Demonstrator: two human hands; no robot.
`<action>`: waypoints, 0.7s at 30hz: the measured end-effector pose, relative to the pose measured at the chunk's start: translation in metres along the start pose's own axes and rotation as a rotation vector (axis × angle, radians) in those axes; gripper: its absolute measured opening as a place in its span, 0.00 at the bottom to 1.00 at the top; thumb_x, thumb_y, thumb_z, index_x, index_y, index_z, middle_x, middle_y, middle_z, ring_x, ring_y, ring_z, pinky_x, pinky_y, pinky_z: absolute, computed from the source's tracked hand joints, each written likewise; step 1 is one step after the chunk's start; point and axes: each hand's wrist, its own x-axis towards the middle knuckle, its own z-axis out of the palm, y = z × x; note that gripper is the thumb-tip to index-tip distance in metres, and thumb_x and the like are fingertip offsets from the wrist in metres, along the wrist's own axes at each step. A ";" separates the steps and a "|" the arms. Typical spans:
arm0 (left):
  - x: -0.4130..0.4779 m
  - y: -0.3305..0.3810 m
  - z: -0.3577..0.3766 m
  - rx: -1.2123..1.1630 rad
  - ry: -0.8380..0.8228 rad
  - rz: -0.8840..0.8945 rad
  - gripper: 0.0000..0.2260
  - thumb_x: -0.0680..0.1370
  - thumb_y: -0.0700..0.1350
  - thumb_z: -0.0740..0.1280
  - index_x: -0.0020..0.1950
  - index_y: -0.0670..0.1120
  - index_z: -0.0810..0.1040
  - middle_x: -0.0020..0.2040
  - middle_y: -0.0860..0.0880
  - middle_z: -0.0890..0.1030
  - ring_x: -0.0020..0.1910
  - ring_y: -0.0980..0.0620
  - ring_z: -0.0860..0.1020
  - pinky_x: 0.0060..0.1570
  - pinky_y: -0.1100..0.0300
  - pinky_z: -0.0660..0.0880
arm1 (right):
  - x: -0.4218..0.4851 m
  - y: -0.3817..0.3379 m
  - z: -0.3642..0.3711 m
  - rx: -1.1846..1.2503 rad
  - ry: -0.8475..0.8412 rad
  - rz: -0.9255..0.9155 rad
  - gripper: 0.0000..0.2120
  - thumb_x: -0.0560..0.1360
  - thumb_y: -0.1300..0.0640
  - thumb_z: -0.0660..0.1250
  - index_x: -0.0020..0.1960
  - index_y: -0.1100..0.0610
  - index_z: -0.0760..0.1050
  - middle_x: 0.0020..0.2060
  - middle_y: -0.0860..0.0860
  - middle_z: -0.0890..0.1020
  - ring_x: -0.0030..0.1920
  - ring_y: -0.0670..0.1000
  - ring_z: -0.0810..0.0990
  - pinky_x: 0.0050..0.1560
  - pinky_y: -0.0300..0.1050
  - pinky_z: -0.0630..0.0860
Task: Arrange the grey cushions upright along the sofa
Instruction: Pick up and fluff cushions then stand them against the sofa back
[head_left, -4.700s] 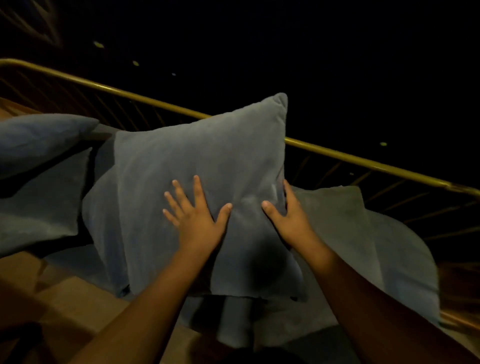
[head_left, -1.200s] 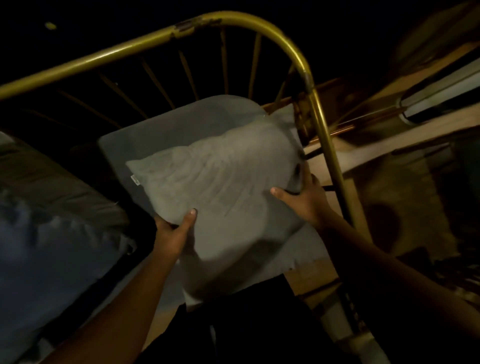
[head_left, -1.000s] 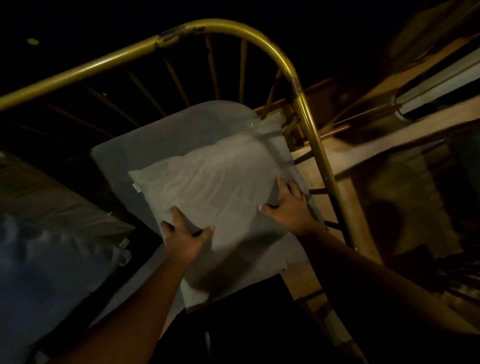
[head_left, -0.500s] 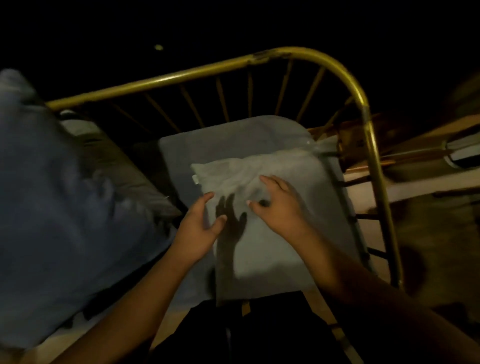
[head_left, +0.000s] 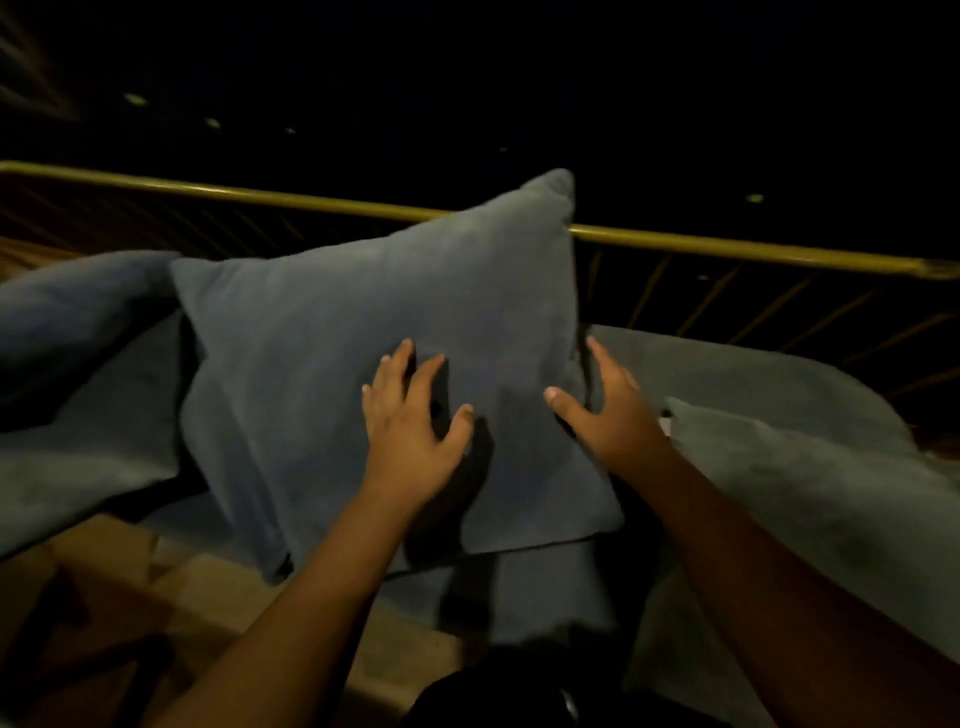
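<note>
So both forearms are bare all the way to the bottom edge of the shot, no sleeves showing anywhere. The left hand (head_left: 410, 431) and the right hand (head_left: 608, 415) have nothing on them either: no rings, no watch, no bracelet or glove that I can make out. Nails look short and plain. The lighting is pretty dim, so finer detail is lost.

A single head-worn wide-angle camera looks forward and down from close above the sofa seat, facing an upright grey cushion (head_left: 384, 332) and the brass back rail (head_left: 727, 244), both forearms reaching in from the bottom edge.
</note>
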 end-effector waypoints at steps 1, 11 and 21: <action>0.004 -0.018 -0.007 0.027 0.031 -0.009 0.30 0.72 0.62 0.56 0.71 0.50 0.67 0.78 0.45 0.57 0.77 0.42 0.51 0.74 0.41 0.46 | 0.009 -0.005 0.015 -0.012 -0.016 -0.005 0.47 0.65 0.32 0.68 0.77 0.49 0.54 0.75 0.53 0.63 0.74 0.54 0.63 0.72 0.54 0.63; 0.020 -0.152 -0.053 -0.496 0.203 -0.710 0.39 0.70 0.66 0.66 0.76 0.57 0.53 0.77 0.44 0.56 0.74 0.41 0.60 0.70 0.46 0.62 | 0.062 -0.025 0.077 0.156 0.222 0.136 0.59 0.54 0.23 0.69 0.76 0.43 0.48 0.74 0.53 0.65 0.72 0.58 0.66 0.70 0.60 0.65; 0.003 -0.142 -0.060 -0.881 0.200 -0.637 0.28 0.75 0.58 0.65 0.73 0.50 0.63 0.69 0.49 0.72 0.66 0.51 0.71 0.59 0.57 0.68 | 0.044 -0.040 0.062 0.400 0.225 0.121 0.40 0.67 0.42 0.73 0.73 0.50 0.60 0.67 0.51 0.73 0.63 0.53 0.74 0.64 0.55 0.72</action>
